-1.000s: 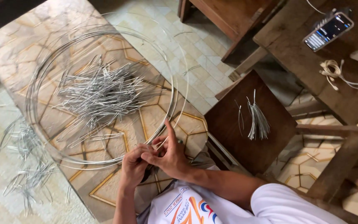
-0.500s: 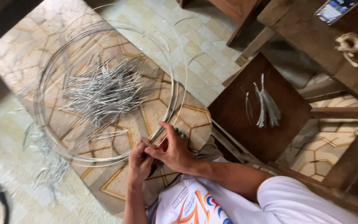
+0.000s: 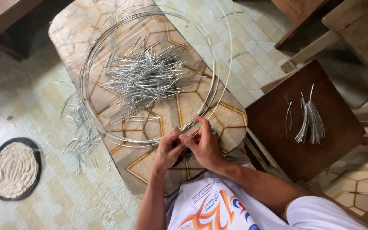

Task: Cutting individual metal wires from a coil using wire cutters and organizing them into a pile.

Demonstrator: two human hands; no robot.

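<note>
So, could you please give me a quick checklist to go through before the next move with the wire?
1. Both hands on the wire: left hand and right hand meet at the coil's near edge: ok.
2. Wire coil lies flat on the low table: ok.
3. Cut pieces piled inside the coil: ok.
4. Stray pieces hang off the table's edge: not ok.
5. Bundle rests on the stool: ok.
6. Tool in hands: cannot tell.

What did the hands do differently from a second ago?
Hardly anything. Both hands, left hand and right hand, stay together pinching the wire coil at its near edge. The heap of cut wire pieces and the small bundle on the wooden stool lie unmoved.
</note>
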